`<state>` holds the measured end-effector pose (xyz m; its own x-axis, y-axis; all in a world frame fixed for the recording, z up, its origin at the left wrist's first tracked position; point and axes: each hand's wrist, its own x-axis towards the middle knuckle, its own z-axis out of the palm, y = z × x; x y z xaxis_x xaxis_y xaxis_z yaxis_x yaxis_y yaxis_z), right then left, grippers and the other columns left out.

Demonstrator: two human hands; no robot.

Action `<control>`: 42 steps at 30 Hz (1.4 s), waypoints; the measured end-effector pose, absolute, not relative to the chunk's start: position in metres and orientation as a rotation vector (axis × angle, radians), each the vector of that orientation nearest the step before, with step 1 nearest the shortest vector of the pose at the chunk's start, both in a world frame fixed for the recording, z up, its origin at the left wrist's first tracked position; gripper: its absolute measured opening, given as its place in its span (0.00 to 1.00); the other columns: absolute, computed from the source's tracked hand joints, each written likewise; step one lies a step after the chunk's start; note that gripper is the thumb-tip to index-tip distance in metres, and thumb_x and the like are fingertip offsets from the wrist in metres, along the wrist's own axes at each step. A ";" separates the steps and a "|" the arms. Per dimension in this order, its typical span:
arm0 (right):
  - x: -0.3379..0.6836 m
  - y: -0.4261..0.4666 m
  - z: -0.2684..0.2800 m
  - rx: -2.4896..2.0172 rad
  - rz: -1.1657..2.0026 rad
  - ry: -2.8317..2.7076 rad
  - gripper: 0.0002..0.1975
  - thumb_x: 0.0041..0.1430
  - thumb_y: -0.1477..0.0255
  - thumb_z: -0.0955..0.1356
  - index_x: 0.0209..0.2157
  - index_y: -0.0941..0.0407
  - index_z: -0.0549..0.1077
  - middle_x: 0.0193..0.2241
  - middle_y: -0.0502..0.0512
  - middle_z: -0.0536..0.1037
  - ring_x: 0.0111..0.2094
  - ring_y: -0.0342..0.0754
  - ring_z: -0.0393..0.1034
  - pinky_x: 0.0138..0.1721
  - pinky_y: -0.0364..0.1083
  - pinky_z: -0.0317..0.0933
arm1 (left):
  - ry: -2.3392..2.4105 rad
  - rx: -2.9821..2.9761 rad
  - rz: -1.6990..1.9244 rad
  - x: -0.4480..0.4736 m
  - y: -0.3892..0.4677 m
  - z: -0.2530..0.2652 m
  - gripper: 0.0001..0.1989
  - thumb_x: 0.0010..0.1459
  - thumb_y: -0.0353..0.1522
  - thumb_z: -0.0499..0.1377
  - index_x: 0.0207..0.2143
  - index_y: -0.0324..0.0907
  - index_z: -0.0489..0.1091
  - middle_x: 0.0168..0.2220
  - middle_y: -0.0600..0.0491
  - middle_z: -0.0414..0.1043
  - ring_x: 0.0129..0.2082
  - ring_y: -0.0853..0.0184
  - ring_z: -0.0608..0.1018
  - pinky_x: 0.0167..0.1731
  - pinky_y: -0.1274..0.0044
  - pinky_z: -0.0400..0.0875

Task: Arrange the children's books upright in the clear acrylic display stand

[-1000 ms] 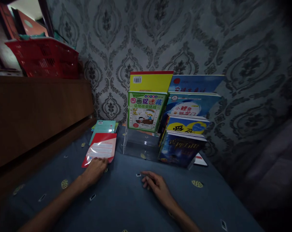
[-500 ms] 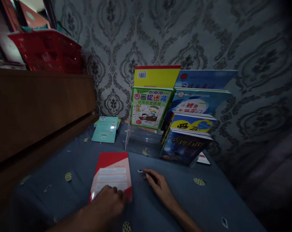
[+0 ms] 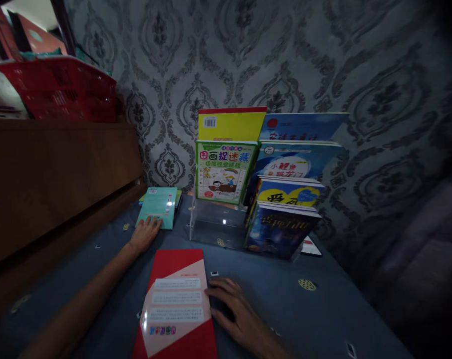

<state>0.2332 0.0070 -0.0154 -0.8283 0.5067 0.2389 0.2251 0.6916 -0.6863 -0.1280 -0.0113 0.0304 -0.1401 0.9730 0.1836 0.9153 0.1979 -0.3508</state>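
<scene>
My left hand (image 3: 145,235) reaches to the far left of the table, its fingers laid flat over the near edge of a teal book (image 3: 159,202). That book lies on top of at least one other, whose green edge peeks out. In front of me a red and pink book (image 3: 176,271) rests flat, its printed text upside down to me. My right hand (image 3: 235,310) is at the right edge of this book, fingers extended and loosely curved, the tips at or very near the edge. Nothing is held in either hand.
A clear acrylic stand (image 3: 218,227) bears a green picture book (image 3: 226,169), a yellow book (image 3: 231,124) and several blue ones. A dark blue book (image 3: 280,232) fronts the right column. A red basket (image 3: 69,89) sits on the wooden cabinet (image 3: 61,169), left. Patterned wallpaper backs the table.
My left hand has gone from the red and pink book to the teal book, uncovering the former's lower part. My right hand has come to the red book's right edge. The view has shifted slightly.
</scene>
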 end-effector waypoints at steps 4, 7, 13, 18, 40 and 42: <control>0.234 0.009 -0.017 -0.548 0.934 -2.475 0.20 0.64 0.61 0.66 0.54 0.50 0.75 0.58 0.61 0.72 0.62 0.59 0.61 0.63 0.62 0.53 | -2.023 -1.874 0.269 -0.147 0.005 0.025 0.30 0.60 0.17 0.47 0.63 0.43 0.59 0.63 0.37 0.61 0.63 0.50 0.64 0.55 0.57 0.65; 0.233 0.008 -0.016 -0.537 0.948 -2.444 0.19 0.63 0.62 0.66 0.54 0.48 0.75 0.56 0.60 0.73 0.61 0.59 0.62 0.62 0.61 0.55 | -1.965 -1.926 0.301 -0.158 0.017 0.023 0.35 0.58 0.18 0.50 0.66 0.47 0.53 0.65 0.36 0.56 0.65 0.47 0.62 0.55 0.54 0.64; 0.232 0.009 -0.015 -0.542 0.936 -2.443 0.18 0.63 0.63 0.66 0.53 0.49 0.75 0.56 0.60 0.74 0.60 0.59 0.63 0.62 0.62 0.56 | -1.936 -1.952 0.336 -0.165 0.030 0.020 0.38 0.58 0.19 0.51 0.68 0.49 0.49 0.67 0.35 0.53 0.64 0.41 0.61 0.52 0.49 0.65; 0.233 0.009 -0.014 -0.540 0.939 -2.443 0.18 0.63 0.62 0.67 0.53 0.49 0.76 0.56 0.61 0.74 0.60 0.59 0.64 0.62 0.62 0.55 | -1.953 -1.941 0.369 -0.163 0.029 0.022 0.36 0.60 0.18 0.46 0.68 0.49 0.49 0.67 0.37 0.52 0.62 0.42 0.64 0.49 0.51 0.68; 0.232 0.009 -0.009 -0.526 0.910 -2.511 0.19 0.65 0.62 0.65 0.54 0.51 0.74 0.57 0.62 0.72 0.61 0.60 0.61 0.61 0.62 0.54 | -2.161 -1.913 0.043 -0.149 0.022 0.042 0.22 0.65 0.27 0.48 0.61 0.41 0.59 0.61 0.41 0.66 0.60 0.57 0.70 0.54 0.66 0.68; 0.231 0.009 -0.008 -0.523 0.889 -2.533 0.18 0.65 0.63 0.65 0.54 0.52 0.74 0.57 0.62 0.72 0.60 0.59 0.62 0.61 0.61 0.55 | -2.192 -1.971 -0.031 -0.131 0.004 0.027 0.22 0.68 0.32 0.47 0.63 0.40 0.58 0.62 0.43 0.65 0.62 0.60 0.68 0.58 0.69 0.66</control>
<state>0.2310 0.0086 -0.0082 -0.8482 0.4684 0.2475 0.2109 0.7271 -0.6533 -0.1310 0.0043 0.0272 -0.0954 0.9830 0.1571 0.9871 0.1139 -0.1128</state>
